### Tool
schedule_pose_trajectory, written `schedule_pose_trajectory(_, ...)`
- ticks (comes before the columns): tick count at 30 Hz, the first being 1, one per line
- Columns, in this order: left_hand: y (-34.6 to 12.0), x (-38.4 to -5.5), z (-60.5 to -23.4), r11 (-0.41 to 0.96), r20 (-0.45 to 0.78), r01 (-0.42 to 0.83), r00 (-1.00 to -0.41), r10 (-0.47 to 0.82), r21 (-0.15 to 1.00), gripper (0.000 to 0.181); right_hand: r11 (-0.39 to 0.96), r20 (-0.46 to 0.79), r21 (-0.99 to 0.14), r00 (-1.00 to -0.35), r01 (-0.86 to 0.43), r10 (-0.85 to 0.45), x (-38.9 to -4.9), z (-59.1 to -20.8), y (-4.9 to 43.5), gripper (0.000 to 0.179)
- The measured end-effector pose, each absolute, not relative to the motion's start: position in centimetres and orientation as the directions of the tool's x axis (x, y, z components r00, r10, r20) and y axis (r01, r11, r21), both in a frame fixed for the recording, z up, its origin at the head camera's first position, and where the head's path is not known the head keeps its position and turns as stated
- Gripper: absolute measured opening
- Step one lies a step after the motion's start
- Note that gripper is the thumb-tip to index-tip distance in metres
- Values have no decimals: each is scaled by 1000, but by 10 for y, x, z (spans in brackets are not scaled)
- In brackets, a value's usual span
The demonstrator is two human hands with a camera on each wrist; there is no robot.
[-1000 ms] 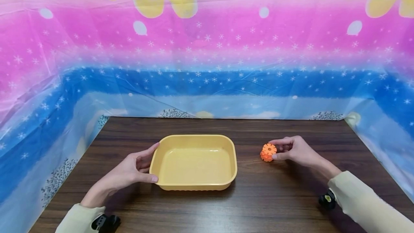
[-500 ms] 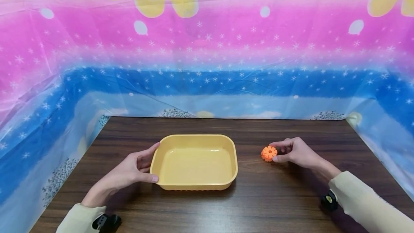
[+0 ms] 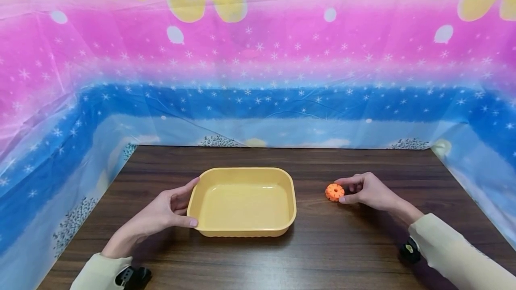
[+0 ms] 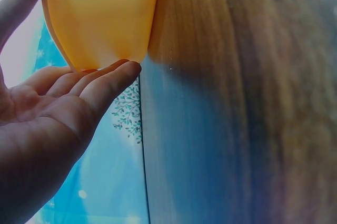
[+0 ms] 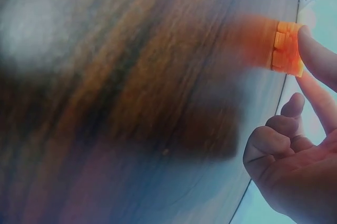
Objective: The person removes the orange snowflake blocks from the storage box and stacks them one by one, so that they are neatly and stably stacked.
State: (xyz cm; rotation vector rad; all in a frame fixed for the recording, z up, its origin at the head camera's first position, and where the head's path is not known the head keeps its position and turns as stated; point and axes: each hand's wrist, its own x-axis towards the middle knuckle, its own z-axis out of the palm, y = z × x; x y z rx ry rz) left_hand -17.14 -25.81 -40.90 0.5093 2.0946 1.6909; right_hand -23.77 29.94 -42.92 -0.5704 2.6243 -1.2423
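Observation:
A yellow rectangular tray (image 3: 247, 205) stands on the table with bare insides. My left hand (image 3: 163, 209) holds its left end, thumb at the near corner of the rim and index finger at the far corner. In the left wrist view, the other fingers (image 4: 105, 84) lie against the tray's outer wall. Right of the tray, a small stack of orange notched discs (image 3: 334, 192) with a centre hole lies flat on the table. My right hand (image 3: 371, 189) pinches the discs between thumb and index finger; its other fingers are curled free of them in the right wrist view.
The dark wood-grain table (image 3: 262, 261) carries the tray and discs. A printed pink and blue cloth (image 3: 258, 66) hangs behind and along both sides. Each wrist wears a black device.
The upper orange disc, tilted up a second ago, has come down flat onto the one below. The right hand has lowered slightly with it. Left hand and tray stay put.

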Motion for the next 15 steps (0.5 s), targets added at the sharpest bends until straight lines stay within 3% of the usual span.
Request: schedule_pose_trajectory(15, -257, -172, -411, 205, -72, 42, -852, 519, 978, 107, 590, -11, -766, -912, -256, -409, -236, -432, 299, 56)
